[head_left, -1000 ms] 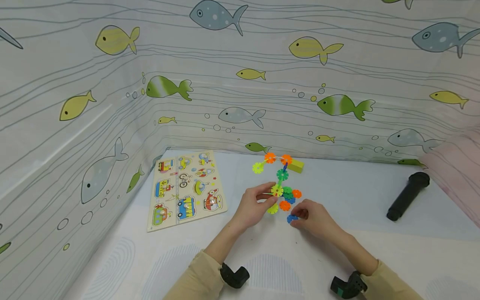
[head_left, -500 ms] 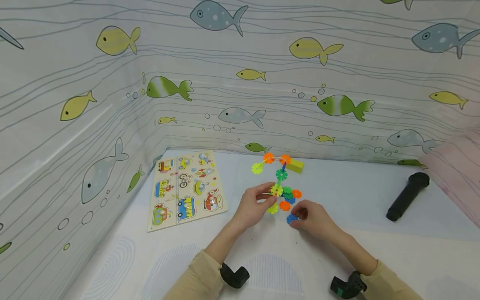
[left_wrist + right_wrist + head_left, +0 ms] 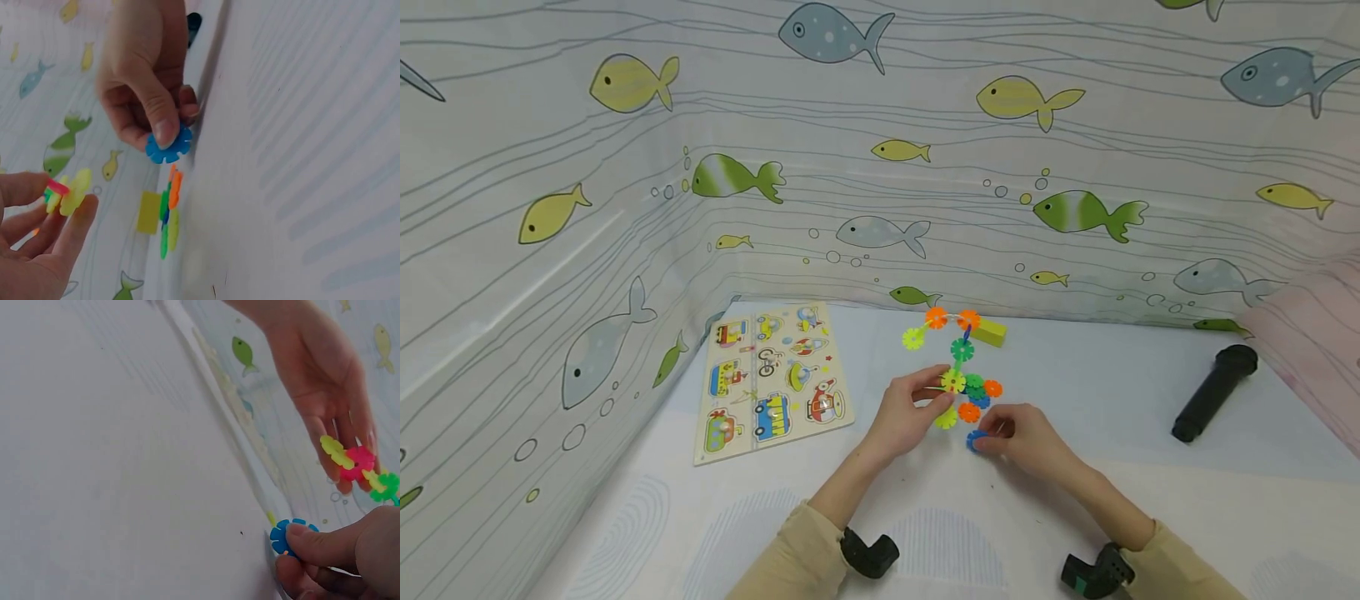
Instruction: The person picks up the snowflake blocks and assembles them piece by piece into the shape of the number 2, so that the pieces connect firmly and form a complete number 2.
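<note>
Left hand (image 3: 904, 417) pinched multicoloured plastic snowflake-disc chain (image 3: 961, 372), steadying it upright mid-table. Right hand (image 3: 1026, 437) pinched 1 loose blue plastic snowflake disc (image 3: 975, 439) beside chain base, slots facing it.

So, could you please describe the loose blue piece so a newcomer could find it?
Start at the white table, near the colourful snowflake-disc structure. Just in front of it, the right hand pinches a blue disc, the only notched disc not joined to the structure.

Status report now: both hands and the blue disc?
Left hand holds snowflake-disc model. Right hand pinches blue disc. Nothing between them.
</note>
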Demonstrator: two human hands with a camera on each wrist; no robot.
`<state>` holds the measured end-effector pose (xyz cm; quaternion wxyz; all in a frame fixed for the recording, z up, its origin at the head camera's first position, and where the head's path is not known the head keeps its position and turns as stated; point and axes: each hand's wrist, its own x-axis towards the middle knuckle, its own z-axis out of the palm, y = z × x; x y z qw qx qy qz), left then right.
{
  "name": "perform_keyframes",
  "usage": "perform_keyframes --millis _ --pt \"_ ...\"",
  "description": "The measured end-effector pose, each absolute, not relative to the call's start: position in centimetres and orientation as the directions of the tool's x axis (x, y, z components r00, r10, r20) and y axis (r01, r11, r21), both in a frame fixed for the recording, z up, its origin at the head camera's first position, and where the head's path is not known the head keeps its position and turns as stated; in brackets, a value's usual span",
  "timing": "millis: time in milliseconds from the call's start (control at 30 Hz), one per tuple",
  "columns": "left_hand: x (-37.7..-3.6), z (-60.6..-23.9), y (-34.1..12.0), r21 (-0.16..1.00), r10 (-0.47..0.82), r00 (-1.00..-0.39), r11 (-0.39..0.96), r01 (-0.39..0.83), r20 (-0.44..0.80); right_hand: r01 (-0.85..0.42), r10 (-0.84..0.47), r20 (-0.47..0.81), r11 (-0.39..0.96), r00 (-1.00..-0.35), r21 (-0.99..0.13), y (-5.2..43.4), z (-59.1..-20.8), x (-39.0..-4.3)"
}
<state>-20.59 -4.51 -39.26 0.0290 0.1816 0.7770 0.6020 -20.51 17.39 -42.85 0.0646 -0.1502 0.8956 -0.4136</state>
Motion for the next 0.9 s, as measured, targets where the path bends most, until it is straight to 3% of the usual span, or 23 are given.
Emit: perform_keyframes --millis 333,900 --pt "-20.3 -39.1 -4.2 0.959 0.316 -0.933 0.163 0.233 0.173 -0.082 -0.448 -0.085 0.341 -0.89 -0.936 17.0 -42.2 -19.9" --pt "-20.0 -39.2 -3.9 0.952 0.354 -0.916 0.161 0.259 0.189 0.001 -0.581 -0.093 0.157 -0.809 -0.988 16.0 -42.1 -19.3"
